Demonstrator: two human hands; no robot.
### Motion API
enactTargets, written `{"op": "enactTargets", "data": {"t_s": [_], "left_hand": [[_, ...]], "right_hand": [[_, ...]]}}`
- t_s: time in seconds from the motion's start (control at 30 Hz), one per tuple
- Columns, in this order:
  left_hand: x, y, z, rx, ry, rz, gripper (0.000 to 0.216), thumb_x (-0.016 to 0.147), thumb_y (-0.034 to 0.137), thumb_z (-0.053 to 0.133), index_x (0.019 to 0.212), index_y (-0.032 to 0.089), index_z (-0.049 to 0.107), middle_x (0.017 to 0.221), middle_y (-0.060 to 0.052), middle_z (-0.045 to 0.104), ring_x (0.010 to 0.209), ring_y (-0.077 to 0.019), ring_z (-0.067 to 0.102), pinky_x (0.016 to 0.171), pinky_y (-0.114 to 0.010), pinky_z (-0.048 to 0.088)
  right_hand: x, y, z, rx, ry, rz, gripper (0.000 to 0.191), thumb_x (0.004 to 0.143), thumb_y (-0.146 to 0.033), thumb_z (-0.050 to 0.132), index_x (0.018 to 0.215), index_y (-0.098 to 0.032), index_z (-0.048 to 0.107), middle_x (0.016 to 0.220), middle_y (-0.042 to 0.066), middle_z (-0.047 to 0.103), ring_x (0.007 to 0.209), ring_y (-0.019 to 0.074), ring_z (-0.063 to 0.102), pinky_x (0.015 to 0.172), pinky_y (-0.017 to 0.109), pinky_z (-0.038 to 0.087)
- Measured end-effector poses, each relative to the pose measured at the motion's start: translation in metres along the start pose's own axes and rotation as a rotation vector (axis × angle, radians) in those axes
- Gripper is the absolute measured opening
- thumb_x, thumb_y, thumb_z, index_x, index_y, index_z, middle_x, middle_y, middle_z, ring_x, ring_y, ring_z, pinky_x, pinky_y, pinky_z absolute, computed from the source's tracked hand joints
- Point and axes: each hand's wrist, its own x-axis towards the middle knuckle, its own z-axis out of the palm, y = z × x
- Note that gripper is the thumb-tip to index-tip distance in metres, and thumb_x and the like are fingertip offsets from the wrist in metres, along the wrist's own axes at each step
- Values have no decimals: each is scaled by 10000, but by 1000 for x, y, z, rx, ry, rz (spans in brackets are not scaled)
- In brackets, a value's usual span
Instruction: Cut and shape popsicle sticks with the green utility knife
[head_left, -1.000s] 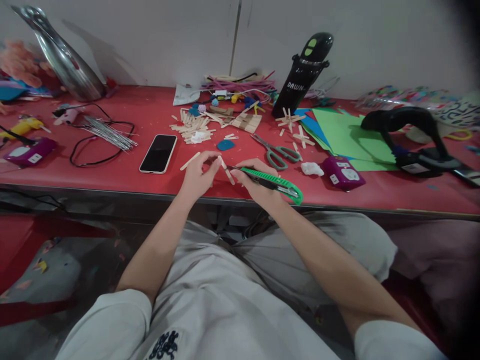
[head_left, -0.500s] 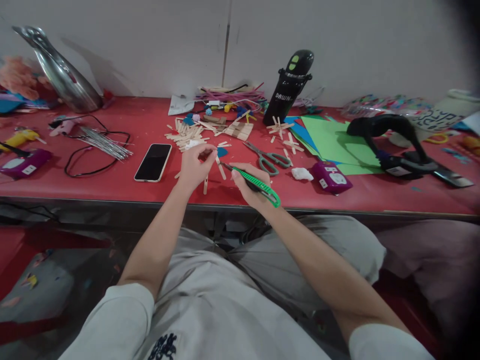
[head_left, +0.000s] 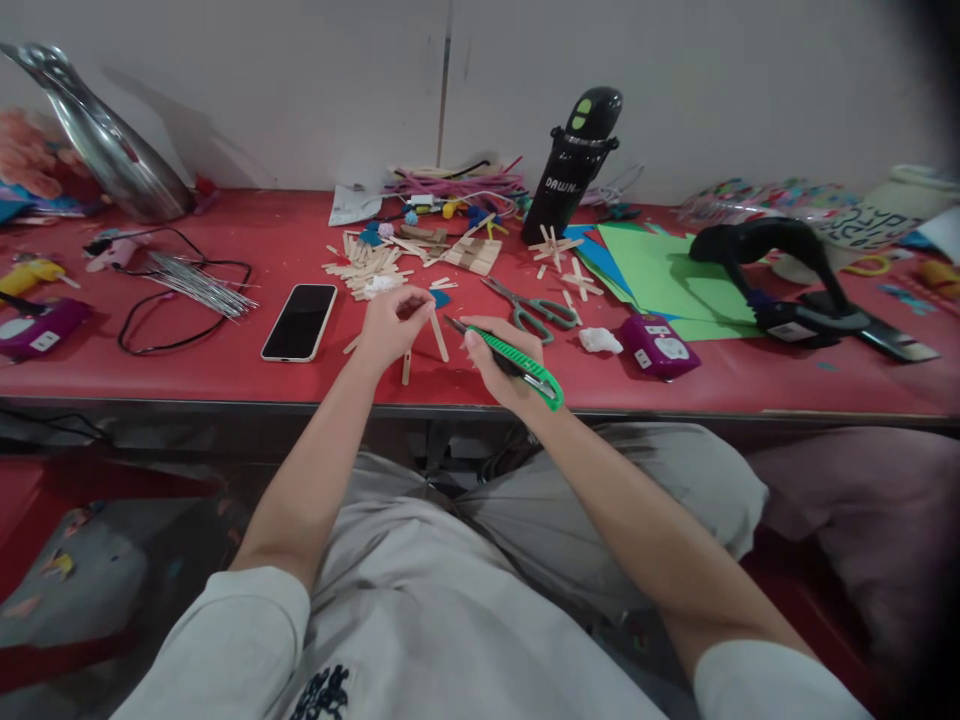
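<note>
My left hand point(head_left: 395, 325) pinches the upper end of a wooden craft stick point(head_left: 439, 336), which slants down over the red table. In my right hand point(head_left: 504, 358) is a green box cutter point(head_left: 521, 366), its dark blade tip pointing left toward the stick, with a small gap between them. Another craft stick point(head_left: 406, 367) lies below my left hand near the table edge. Behind my hands spreads a loose pile of craft sticks point(head_left: 364, 262), with a blue scrap point(head_left: 440, 298) close to my left fingertips. Grey-handled scissors point(head_left: 534, 312) lie open beyond my right hand.
On the red table point(head_left: 210, 378), a phone point(head_left: 300, 322) lies left of my hands. To the right are a white crumpled lump point(head_left: 600, 340), a purple box point(head_left: 660, 347), green paper point(head_left: 675, 280) and a black headset point(head_left: 780, 270). A black bottle point(head_left: 571, 165) stands at the back.
The box cutter's blade has drawn back slightly to the right, away from the craft stick. My left hand still pinches the stick. The whole view has shifted a little.
</note>
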Motion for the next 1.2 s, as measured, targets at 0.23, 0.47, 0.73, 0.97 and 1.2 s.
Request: {"op": "enactTargets", "data": {"t_s": [0.23, 0.47, 0.73, 0.97, 1.2], "left_hand": [[-2, 3, 1, -28, 22, 22, 126, 824, 292, 657, 852, 183, 712, 788, -40, 733, 721, -155, 670, 694, -286, 530], [-4, 3, 2, -40, 18, 20, 85, 822, 255, 654, 853, 197, 707, 776, -24, 737, 723, -151, 678, 713, -286, 546], [-4, 4, 1, -47, 19, 17, 66, 833, 234, 655, 850, 191, 702, 778, -24, 735, 726, -146, 679, 719, -285, 542], [-4, 1, 1, -14, 29, 25, 61, 847, 229, 649, 840, 200, 702, 768, -18, 713, 717, -152, 660, 703, -292, 528], [-4, 2, 1, 13, 19, -4, 65, 847, 205, 637, 846, 195, 701, 785, -19, 718, 734, -148, 664, 723, -286, 535]], "right_hand": [[-2, 5, 2, -1, -34, 1, 255, 988, -373, 563, 1027, -176, 720, 890, 70, 769, 770, 168, 735, 774, 300, 609], [-1, 2, 5, -6, -55, -52, 242, 996, -367, 538, 1032, -189, 698, 889, 64, 754, 748, 154, 696, 758, 295, 583], [-2, 5, 6, -24, -48, -133, 184, 988, -277, 550, 1039, -176, 695, 879, 60, 749, 759, 146, 692, 773, 282, 565], [-2, 5, 6, -37, -61, -117, 209, 995, -325, 539, 1037, -192, 695, 913, 70, 765, 786, 160, 715, 797, 295, 581], [-1, 6, 5, -69, -66, -89, 271, 998, -394, 514, 1022, -196, 699, 898, 72, 761, 785, 169, 713, 805, 314, 589]]}}
